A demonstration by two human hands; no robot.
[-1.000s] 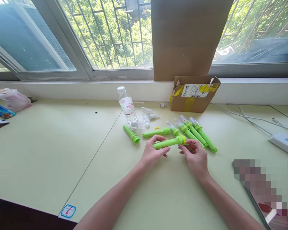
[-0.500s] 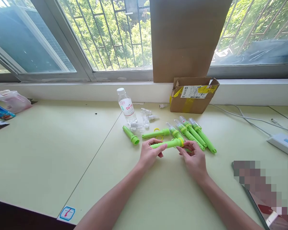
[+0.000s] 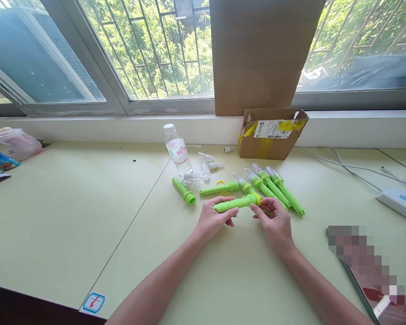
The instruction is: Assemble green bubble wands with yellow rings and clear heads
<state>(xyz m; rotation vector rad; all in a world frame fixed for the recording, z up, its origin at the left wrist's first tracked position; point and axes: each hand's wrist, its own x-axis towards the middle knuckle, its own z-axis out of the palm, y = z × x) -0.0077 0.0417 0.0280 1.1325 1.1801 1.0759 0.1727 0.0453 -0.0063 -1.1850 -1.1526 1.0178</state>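
My left hand (image 3: 216, 213) is closed around the narrow part of a light green plastic tube (image 3: 235, 204), held level above the table. My right hand (image 3: 274, 220) pinches a yellow ring (image 3: 258, 199) at the tube's wider right end. Behind it lie a second green tube (image 3: 218, 188) and loose yellow rings (image 3: 220, 183). Apart to the left is another green tube (image 3: 184, 191) with a threaded open end. Several green tubes with clear tops (image 3: 284, 190) lie side by side behind my right hand.
Clear plastic pieces (image 3: 205, 170) lie beside a water bottle (image 3: 177, 151). A cardboard box (image 3: 269, 146) stands against the wall below the window. On the right are a power strip (image 3: 399, 201) with cables and a phone (image 3: 353, 282); a plastic bag (image 3: 15, 142) sits far left.
The held tube and the fingers on it have shifted slightly to the right. Both hands keep their grip, and the things on the table lie as before.
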